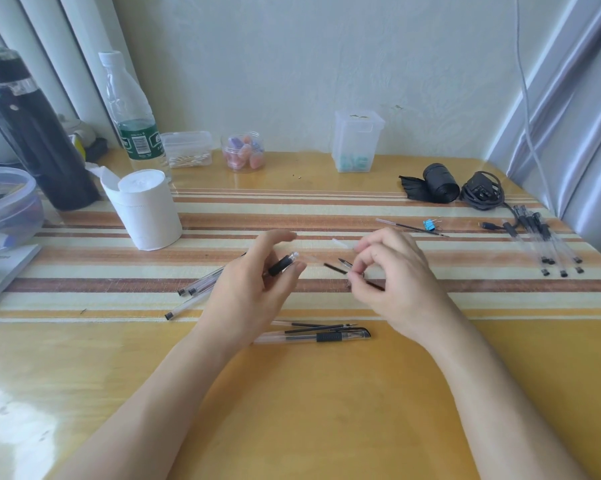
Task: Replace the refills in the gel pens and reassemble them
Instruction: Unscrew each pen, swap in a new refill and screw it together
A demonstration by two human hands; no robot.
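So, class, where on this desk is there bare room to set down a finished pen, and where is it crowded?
Bare: the yellow tabletop nearest the person, between the forearms; also the striped cloth between the white tissue roll and the blue binder clip. Crowded: the loose clear pens by the left hand, the capped black-grip pen, the pen bundle far right.

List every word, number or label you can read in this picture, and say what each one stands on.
No text here can be read.
Water bottle, green label: print and a barcode, too blurred to read.
Booklet at the picture's left edge: a small mark, too blurred to read.
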